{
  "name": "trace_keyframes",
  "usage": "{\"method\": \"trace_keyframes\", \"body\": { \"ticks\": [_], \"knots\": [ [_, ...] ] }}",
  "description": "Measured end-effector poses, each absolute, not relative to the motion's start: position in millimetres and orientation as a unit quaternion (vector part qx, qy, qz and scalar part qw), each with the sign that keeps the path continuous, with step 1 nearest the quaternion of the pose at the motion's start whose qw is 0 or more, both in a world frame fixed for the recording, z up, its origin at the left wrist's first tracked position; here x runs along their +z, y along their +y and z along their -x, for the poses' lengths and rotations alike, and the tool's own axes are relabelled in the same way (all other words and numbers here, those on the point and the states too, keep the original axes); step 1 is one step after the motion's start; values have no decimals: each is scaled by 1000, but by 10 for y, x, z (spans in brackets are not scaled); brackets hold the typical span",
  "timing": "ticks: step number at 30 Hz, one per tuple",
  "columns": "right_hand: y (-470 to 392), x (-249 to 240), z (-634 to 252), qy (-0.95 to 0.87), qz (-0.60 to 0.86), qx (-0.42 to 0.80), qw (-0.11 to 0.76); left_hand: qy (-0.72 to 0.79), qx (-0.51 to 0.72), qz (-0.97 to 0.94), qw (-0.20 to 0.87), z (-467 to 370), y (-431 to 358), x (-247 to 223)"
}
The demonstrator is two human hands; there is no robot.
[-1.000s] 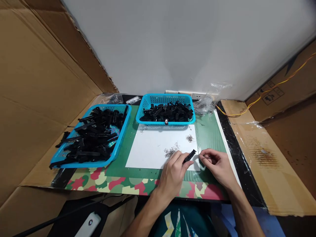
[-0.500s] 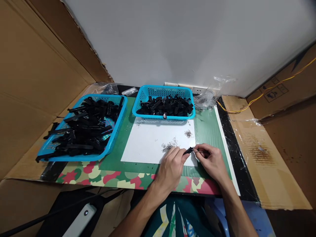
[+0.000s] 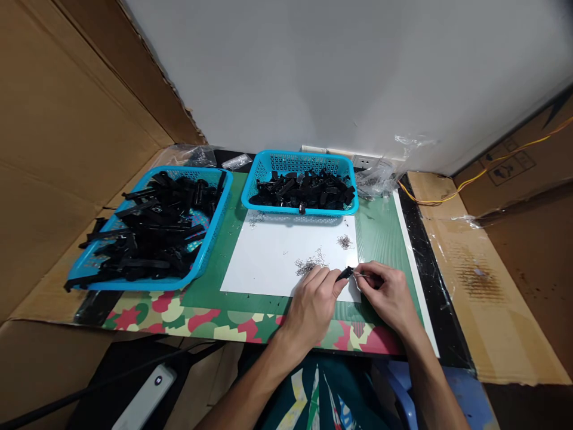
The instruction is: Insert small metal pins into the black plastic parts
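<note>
Pinched in my left hand [image 3: 316, 297] is a small black plastic part [image 3: 345, 273], its end sticking out past the thumb toward the right. My right hand [image 3: 385, 290] is closed around a thin metal tool [image 3: 366, 275], which looks like tweezers; its tip meets the end of the black part. Whether a wire piece sits at that tip is too small to tell. Just beyond my left fingers lies a pile of fine bent wire pieces [image 3: 310, 263] on a white sheet [image 3: 264, 263]. A smaller, browner pile of tiny wire pieces [image 3: 344, 242] lies farther right.
A blue basket [image 3: 210, 254] heaped with long black parts stands at the left, some overhanging its rim. Another blue basket [image 3: 299, 210] with smaller black parts stands at the back. Clear plastic bags [image 3: 378, 179] and a yellow cable [image 3: 456, 192] lie at the back right. Cardboard walls flank both sides.
The view has shifted slightly. Both hands keep nearly the same pose, with the metal tool still at the end of the black part.
</note>
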State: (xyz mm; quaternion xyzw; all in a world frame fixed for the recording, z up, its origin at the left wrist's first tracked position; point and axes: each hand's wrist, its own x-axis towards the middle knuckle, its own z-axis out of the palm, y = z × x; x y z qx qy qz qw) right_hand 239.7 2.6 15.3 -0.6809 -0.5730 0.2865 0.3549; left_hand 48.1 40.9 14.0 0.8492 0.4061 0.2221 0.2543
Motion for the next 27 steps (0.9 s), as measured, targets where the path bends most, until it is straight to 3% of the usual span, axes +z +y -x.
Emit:
{"method": "trace_keyframes", "body": {
  "ticks": [18,27],
  "knots": [
    [-3,105,-2333,-644,667,157,341,405,219,-852,250,-489,412,119],
    [-23,152,-2344,-640,672,175,329,411,224,-844,261,-489,396,118]
  ]
}}
